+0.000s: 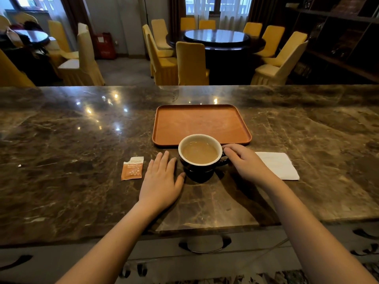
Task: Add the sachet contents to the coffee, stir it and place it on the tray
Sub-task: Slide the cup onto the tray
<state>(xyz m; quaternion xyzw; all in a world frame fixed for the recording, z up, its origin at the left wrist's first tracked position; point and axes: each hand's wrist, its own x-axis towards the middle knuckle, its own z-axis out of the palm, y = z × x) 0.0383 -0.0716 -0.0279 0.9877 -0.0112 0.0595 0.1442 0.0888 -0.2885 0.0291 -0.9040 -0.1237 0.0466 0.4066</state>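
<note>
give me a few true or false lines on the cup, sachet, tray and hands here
1. The cup stands on the tray. False: it stands on the counter, just in front of the tray.
2. The sachet has a torn corner. True.
3. The left hand holds the sachet. False: it lies flat on the counter beside the cup.
4. The right hand is at the cup's handle. True.
5. A white napkin lies right of the cup. True.
</note>
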